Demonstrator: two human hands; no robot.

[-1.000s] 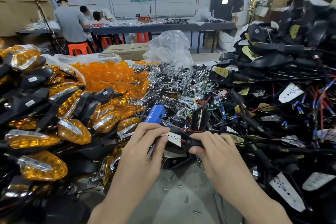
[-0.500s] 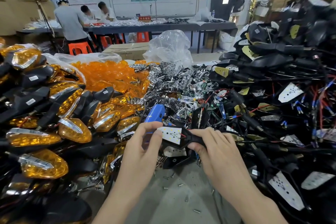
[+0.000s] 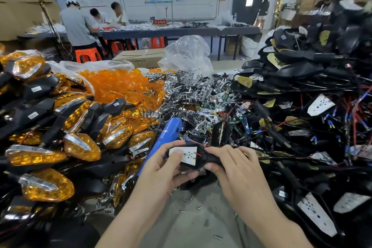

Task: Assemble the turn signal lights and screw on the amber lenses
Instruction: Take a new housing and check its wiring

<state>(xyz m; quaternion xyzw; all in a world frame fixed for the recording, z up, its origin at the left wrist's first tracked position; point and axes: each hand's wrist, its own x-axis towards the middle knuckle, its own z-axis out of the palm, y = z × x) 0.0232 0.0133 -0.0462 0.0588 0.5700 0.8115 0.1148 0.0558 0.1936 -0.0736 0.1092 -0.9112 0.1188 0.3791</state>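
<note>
A black turn signal housing (image 3: 205,160) with a white LED board (image 3: 190,155) is held up in both hands. The left hand (image 3: 161,173) curls round its wide end, thumb pressed on the board, and the right hand (image 3: 237,171) grips its stem. A blue screwdriver (image 3: 169,131) lies just beyond the left fingers (image 3: 175,144).

The thumb of the left hand (image 3: 161,169) covers part of the board (image 3: 189,154); the right hand (image 3: 235,169) hides most of the stem (image 3: 212,160). Behind the left hand the screwdriver (image 3: 167,137) loses its tip. Below the hands the screws (image 3: 183,199) are too small to make out.
</note>
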